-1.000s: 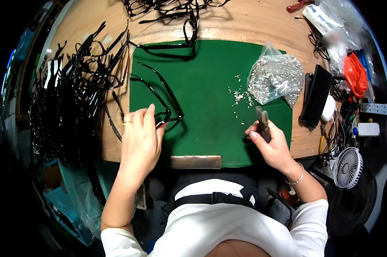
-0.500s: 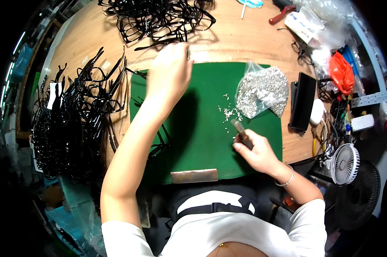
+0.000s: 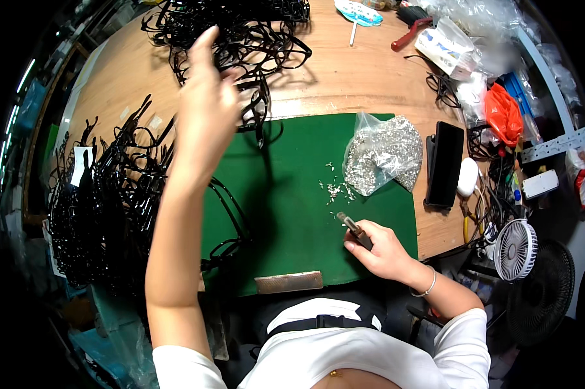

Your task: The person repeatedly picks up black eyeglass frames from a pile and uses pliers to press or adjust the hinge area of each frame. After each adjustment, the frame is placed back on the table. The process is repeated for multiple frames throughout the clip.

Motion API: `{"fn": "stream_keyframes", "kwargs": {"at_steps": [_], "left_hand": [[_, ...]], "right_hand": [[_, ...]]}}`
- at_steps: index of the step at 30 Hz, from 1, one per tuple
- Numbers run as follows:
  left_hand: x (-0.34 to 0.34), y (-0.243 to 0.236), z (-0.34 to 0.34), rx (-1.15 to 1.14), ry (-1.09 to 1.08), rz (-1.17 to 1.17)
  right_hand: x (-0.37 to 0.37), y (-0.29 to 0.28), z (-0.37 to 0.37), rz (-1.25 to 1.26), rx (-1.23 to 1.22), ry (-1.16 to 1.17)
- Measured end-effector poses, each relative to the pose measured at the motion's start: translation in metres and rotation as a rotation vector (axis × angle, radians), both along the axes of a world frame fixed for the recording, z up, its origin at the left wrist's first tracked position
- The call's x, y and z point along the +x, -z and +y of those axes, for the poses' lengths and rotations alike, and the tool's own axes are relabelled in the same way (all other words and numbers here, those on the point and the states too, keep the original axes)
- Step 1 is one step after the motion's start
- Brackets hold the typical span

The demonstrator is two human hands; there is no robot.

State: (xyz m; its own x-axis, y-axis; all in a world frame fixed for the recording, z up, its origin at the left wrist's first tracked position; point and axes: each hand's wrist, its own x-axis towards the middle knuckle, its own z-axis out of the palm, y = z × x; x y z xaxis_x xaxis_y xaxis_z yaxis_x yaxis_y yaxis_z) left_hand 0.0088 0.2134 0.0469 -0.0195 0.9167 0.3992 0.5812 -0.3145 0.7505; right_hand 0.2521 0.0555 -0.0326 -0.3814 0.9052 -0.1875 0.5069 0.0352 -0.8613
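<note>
My left hand [image 3: 205,110] is stretched far over the table to a tangled heap of black eyeglass frames [image 3: 240,26]. Its fingers close on one black frame [image 3: 261,107] at the heap's near edge, with a temple hanging down over the green mat [image 3: 292,220]. My right hand [image 3: 383,249] rests at the mat's near right and grips a small dark hand tool [image 3: 349,224], tip pointing up-left. Loose small metal parts [image 3: 334,188] lie just beyond the tip. Another black frame [image 3: 231,220] lies on the mat's left side.
A clear bag of small metal parts [image 3: 386,152] sits on the mat's right. A big pile of black frames [image 3: 104,194] fills the left. A black phone [image 3: 447,162], a small white fan [image 3: 516,249], cables and an orange bag [image 3: 503,110] crowd the right edge. A metal strip [image 3: 289,282] lies at the mat's front.
My left hand left the frame on the mat and reached away to the far heap, where it now grips a frame. My right hand stayed put, tool still in it.
</note>
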Motion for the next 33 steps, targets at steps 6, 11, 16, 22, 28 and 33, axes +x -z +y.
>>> {"fn": "stream_keyframes", "kwargs": {"at_steps": [6,11,16,22,28,33], "left_hand": [[-0.017,-0.023,-0.070,-0.251,-0.128,0.094],[-0.022,-0.033,-0.115,-0.132,-0.154,0.295],[-0.060,-0.050,-0.151,-0.229,-0.035,0.449],[-0.009,-0.020,-0.195,-0.670,0.198,-1.167],[0.020,0.005,-0.215,-0.406,-0.020,-1.194],[0.044,0.040,-0.222,-0.436,0.181,-1.125]], "right_hand": [[-0.009,-0.006,0.006,-0.361,0.445,-0.278],[-0.020,0.010,-0.010,-0.662,0.575,-0.329],[0.007,-0.010,-0.008,-0.407,0.428,-0.207],[0.006,0.006,0.021,-0.320,0.253,-0.113],[0.001,0.032,0.012,-0.370,0.331,-0.053],[-0.007,0.030,0.012,-0.443,0.357,-0.102]]}}
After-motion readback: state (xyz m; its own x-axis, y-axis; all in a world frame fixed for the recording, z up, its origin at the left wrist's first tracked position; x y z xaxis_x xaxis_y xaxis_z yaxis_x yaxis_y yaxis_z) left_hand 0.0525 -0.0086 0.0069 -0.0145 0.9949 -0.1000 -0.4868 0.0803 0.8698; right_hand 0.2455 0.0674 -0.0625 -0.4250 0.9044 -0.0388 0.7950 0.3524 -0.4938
